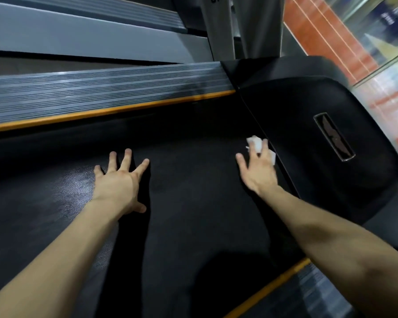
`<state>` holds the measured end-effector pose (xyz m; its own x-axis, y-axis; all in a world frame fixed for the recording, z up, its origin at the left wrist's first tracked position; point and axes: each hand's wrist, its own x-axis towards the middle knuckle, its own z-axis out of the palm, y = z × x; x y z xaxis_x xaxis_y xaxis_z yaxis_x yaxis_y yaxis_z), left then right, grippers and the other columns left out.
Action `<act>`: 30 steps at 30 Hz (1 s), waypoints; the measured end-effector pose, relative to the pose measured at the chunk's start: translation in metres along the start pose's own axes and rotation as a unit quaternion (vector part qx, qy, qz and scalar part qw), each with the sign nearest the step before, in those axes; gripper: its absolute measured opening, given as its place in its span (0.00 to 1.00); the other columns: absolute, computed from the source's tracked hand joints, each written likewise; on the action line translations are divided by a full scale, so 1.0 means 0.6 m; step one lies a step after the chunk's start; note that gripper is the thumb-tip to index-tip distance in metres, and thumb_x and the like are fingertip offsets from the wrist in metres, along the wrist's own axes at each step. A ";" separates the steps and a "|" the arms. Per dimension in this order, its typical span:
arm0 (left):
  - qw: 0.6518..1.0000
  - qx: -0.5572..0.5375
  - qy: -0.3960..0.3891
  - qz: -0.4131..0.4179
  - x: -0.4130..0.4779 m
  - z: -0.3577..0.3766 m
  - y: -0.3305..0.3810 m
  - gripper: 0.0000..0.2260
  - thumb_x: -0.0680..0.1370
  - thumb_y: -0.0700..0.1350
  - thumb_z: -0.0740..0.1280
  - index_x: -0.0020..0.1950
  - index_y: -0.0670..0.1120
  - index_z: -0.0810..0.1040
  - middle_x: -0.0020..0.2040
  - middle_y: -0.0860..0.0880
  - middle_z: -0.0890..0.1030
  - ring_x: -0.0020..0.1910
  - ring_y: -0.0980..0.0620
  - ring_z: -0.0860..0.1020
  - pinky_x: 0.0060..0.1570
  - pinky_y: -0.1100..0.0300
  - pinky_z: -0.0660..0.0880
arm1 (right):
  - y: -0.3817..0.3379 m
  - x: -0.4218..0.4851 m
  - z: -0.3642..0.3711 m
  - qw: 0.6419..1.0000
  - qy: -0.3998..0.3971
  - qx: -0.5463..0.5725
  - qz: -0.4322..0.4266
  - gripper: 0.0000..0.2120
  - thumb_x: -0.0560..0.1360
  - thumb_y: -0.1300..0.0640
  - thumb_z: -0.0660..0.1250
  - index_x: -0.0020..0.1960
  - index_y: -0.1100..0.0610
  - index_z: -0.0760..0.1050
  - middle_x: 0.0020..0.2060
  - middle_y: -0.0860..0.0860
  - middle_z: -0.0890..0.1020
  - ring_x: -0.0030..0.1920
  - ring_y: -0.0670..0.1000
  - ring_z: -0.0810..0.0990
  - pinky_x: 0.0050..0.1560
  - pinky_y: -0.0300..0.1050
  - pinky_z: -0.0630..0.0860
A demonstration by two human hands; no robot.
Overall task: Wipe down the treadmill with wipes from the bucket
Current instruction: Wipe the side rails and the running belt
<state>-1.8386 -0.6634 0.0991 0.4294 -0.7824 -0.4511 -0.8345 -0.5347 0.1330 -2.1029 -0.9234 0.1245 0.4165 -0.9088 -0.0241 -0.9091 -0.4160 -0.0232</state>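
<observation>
Wipe [256, 143] under flat, unclenched R grip [259, 172] — L grip [118, 187] splayed on treadmill belt [193, 184]

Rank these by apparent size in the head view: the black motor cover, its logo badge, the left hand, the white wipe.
1. Motor cover
2. Left hand
3. Logo badge
4. White wipe, partly hidden under the right hand, so only its visible part is ranked.
</observation>
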 end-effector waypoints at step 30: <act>0.982 0.119 -0.005 0.147 0.044 0.020 0.091 0.42 0.85 0.46 0.64 0.84 0.66 0.35 0.87 0.44 0.36 0.85 0.30 0.41 0.77 0.30 0.62 | 0.103 -0.139 0.019 0.998 0.062 -0.003 -0.025 0.27 0.87 0.41 0.54 0.84 0.47 0.58 0.84 0.50 0.56 0.82 0.56 0.58 0.70 0.59 0.77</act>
<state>-1.8773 -0.7093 0.0839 0.1546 -0.8885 -0.4321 -0.9796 -0.1947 0.0497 -2.1936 -0.8726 0.1138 0.4570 -0.8838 0.1004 -0.8875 -0.4606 -0.0149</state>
